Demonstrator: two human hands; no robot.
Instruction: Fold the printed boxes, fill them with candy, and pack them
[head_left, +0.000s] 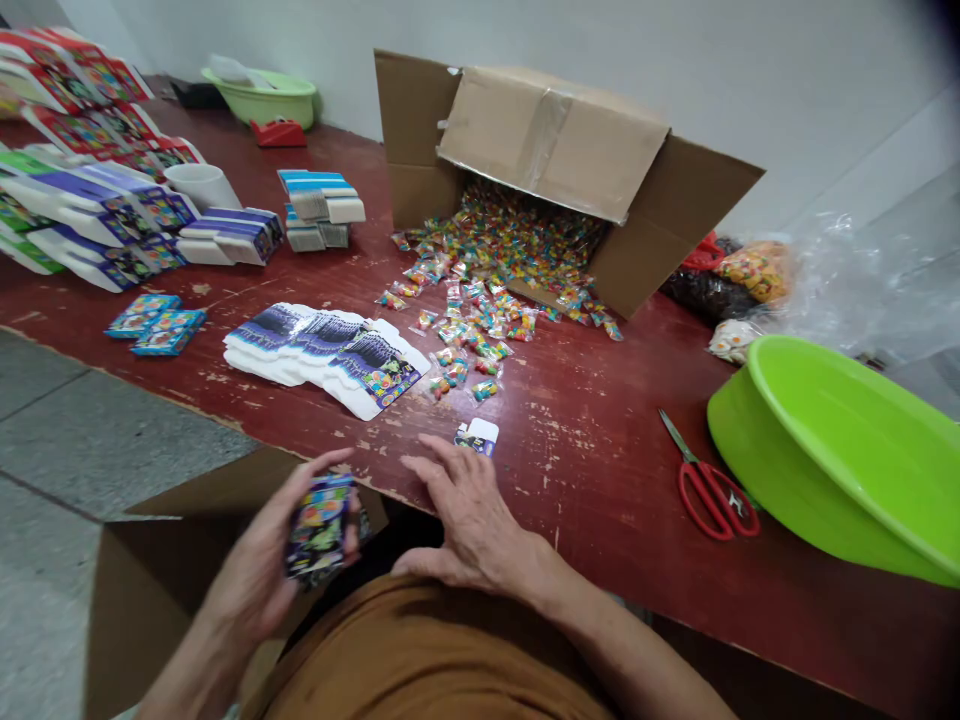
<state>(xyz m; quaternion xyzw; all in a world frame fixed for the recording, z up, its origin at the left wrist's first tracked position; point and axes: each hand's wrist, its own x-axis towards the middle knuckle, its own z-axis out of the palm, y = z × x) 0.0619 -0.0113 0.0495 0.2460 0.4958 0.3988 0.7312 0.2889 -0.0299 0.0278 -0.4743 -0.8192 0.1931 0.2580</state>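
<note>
My left hand is closed round a small dark printed candy box, held above an open cardboard carton below the table's edge. My right hand has its fingers apart over the table's front edge and grips nothing. Just beyond its fingertips lies a small white and purple box. Farther back, a fanned row of flat purple cartons rests on the red table. Small clear packets of colourful candy spill toward me from a large cardboard box lying on its side.
Red-handled scissors lie by a green basin on the right. Stacks of purple boxes, blue-topped card bundles and two blue boxes are on the left. A red tape dispenser stands behind.
</note>
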